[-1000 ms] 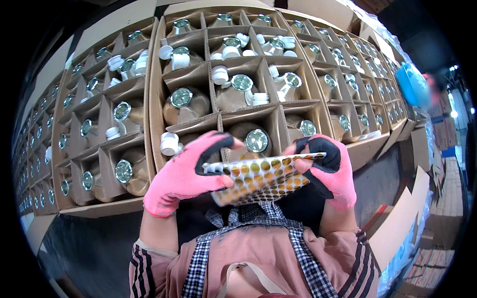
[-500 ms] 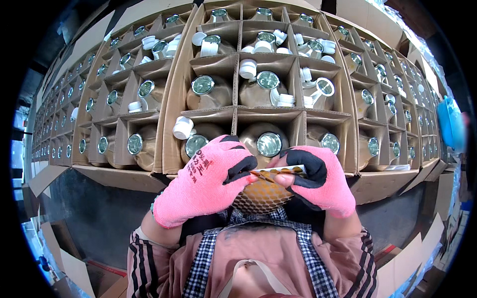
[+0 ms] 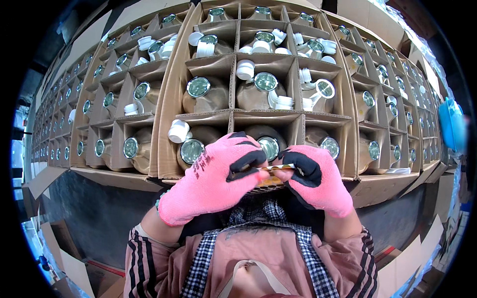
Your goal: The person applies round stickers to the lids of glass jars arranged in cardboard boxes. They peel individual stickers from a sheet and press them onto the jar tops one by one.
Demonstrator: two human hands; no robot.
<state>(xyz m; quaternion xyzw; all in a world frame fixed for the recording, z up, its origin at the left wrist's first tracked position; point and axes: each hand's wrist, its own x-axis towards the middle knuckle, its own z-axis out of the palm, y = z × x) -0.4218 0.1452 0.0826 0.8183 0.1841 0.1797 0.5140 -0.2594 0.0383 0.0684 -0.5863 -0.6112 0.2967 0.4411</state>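
My left hand [image 3: 211,174] and my right hand [image 3: 318,179] wear pink gloves with dark palms, some fingertips bare. They meet in front of my chest, thumbs and forefingers pinched on a thin sheet of round gold stickers [image 3: 276,168]. Its upper edge is turned nearly edge-on, and most of the sheet is hidden by my hands. Just beyond them stands a big-bellied glass jar [image 3: 269,148] with a round silvery-green mouth, partly covered by my fingers. Another jar [image 3: 192,150] sits in the cell beyond my left hand, and a third jar [image 3: 330,146] beyond my right.
A cardboard box [image 3: 164,119] with dividers holds rows of jars, one per cell. White plastic caps [image 3: 179,131] lie on and between them. More divided boxes [image 3: 382,171] stand on both sides. A blue object [image 3: 451,124] hangs at the far right, and cardboard flaps [image 3: 47,181] stick out low down.
The sticker sheet has tipped from facing me, with its gold dots showing, to nearly edge-on. My left hand has shifted slightly right, closer to my right hand.
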